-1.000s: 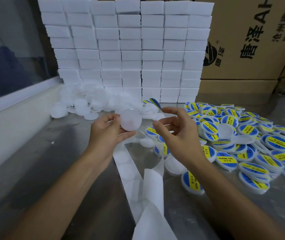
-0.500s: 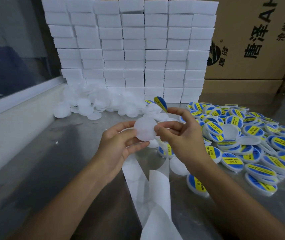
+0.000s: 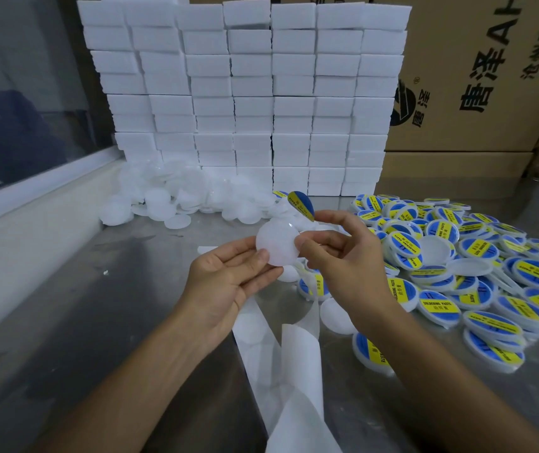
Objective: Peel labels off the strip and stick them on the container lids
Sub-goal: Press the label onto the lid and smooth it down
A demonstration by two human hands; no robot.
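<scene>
My left hand (image 3: 229,282) holds a blank round white lid (image 3: 276,245) by its lower edge, fingers curled under it. My right hand (image 3: 343,259) pinches the lid's right edge with the thumb, and a round blue-and-yellow label (image 3: 301,204) sticks up from its index fingertip, just above the lid. The white backing strip (image 3: 281,351), with its labels gone, trails from under my hands toward the near edge of the steel table (image 3: 98,322).
A heap of blank white lids (image 3: 180,194) lies at the back left. Several labelled lids (image 3: 474,273) are piled to the right. Stacked white boxes (image 3: 245,93) form a wall behind, with brown cartons (image 3: 474,76) at the back right. A white ledge (image 3: 32,204) borders the left side.
Both hands have drawn together and toward me with the lid. My right thumb now touches the lid's edge, and the label on my index finger has come closer above it.
</scene>
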